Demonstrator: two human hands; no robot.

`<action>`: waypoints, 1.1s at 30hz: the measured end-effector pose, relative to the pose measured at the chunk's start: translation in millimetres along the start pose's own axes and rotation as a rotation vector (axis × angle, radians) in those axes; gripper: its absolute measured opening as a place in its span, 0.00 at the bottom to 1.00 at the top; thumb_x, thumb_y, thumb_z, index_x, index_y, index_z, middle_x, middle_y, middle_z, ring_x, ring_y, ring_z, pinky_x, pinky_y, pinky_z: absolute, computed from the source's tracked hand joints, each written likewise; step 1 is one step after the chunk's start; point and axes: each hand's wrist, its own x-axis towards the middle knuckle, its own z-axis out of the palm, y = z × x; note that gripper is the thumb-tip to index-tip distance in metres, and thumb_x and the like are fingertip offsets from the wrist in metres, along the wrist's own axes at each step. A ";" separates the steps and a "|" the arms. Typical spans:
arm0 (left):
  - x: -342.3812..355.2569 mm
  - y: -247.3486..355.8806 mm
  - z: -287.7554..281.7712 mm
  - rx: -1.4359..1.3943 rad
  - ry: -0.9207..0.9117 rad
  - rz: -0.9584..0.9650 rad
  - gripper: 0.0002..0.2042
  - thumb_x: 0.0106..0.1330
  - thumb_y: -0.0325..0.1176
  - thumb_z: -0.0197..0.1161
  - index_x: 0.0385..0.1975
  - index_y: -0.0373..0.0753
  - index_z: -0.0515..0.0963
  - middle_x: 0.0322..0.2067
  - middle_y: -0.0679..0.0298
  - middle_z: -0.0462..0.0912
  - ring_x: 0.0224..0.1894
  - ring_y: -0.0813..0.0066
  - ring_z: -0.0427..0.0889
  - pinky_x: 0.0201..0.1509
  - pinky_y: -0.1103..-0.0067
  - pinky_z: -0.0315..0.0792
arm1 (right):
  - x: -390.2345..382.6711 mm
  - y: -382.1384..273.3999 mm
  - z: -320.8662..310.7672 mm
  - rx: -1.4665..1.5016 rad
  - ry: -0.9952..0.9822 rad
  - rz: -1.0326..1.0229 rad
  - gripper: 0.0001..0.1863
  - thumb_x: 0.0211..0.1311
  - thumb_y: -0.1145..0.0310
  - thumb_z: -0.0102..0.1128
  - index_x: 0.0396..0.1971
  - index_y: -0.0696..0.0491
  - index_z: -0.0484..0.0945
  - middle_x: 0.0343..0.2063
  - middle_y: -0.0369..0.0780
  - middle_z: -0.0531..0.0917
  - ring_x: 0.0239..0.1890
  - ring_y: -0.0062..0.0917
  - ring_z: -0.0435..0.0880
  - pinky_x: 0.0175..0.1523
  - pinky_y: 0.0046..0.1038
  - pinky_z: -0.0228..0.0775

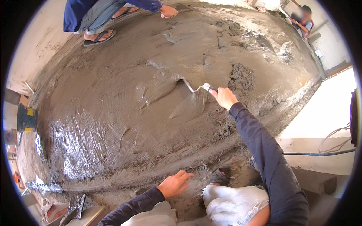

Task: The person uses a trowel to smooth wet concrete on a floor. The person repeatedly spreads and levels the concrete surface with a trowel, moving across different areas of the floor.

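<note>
In my right hand (226,98) is a trowel (206,87), gripped by its handle. Its bent metal neck reaches left into the wet cement (132,98), and most of the blade is hidden by cement. A smooth ridge and a groove lie around the blade. My left hand (174,184) hangs near my knee at the close edge of the cement, fingers loosely stretched and holding nothing. Rough, crumbly mortar (241,81) lies just beyond my right hand.
Top left, a co-worker's sandalled foot (98,37) rests at the cement; their hand (168,11) holds a handle. Another person (301,20) is at the far right. A dark bucket (27,119) is at left. A dark hose (320,153) runs along the right.
</note>
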 end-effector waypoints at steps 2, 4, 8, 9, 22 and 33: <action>-2.1 1.2 -1.2 0.013 0.013 -0.010 0.18 0.64 0.27 0.55 0.55 0.42 0.69 0.36 0.57 0.72 0.35 0.56 0.78 0.36 0.67 0.75 | 13.6 20.9 -15.9 -0.006 0.033 0.089 0.33 0.66 0.42 0.45 0.31 0.62 0.81 0.30 0.57 0.82 0.37 0.52 0.82 0.44 0.46 0.74; -2.3 2.5 -1.8 0.037 0.010 -0.022 0.18 0.63 0.27 0.55 0.54 0.42 0.69 0.36 0.57 0.72 0.35 0.56 0.78 0.36 0.67 0.75 | 25.9 54.4 -33.6 -0.051 0.074 0.159 0.33 0.66 0.43 0.45 0.28 0.63 0.81 0.30 0.56 0.82 0.36 0.52 0.82 0.44 0.46 0.74; -6.9 2.5 -5.7 0.027 -0.002 -0.047 0.18 0.63 0.27 0.55 0.54 0.42 0.69 0.35 0.58 0.72 0.34 0.57 0.79 0.36 0.67 0.75 | 23.7 79.5 -50.8 -0.158 0.177 0.130 0.32 0.67 0.46 0.46 0.25 0.65 0.80 0.25 0.58 0.81 0.31 0.51 0.83 0.38 0.45 0.76; -12.7 0.7 -6.2 0.040 -0.005 -0.071 0.18 0.64 0.27 0.55 0.54 0.42 0.69 0.35 0.58 0.72 0.34 0.57 0.79 0.36 0.67 0.75 | 12.4 65.1 -46.7 -0.078 0.224 0.049 0.32 0.68 0.48 0.47 0.23 0.66 0.78 0.20 0.58 0.79 0.26 0.50 0.82 0.31 0.43 0.76; 15.7 -5.6 8.3 0.047 -0.161 0.023 0.16 0.63 0.29 0.54 0.52 0.43 0.70 0.37 0.57 0.76 0.34 0.54 0.80 0.37 0.65 0.75 | -135.7 -45.3 9.8 0.129 -0.266 -0.379 0.27 0.67 0.46 0.48 0.27 0.60 0.73 0.15 0.51 0.78 0.19 0.47 0.81 0.23 0.43 0.72; 0.8 -15.2 9.3 0.059 -0.116 -0.113 0.17 0.64 0.32 0.55 0.52 0.39 0.68 0.36 0.54 0.78 0.36 0.53 0.81 0.39 0.65 0.75 | -33.2 80.7 -43.4 -0.169 0.042 -0.051 0.29 0.67 0.44 0.47 0.28 0.60 0.76 0.21 0.52 0.81 0.27 0.46 0.83 0.32 0.43 0.76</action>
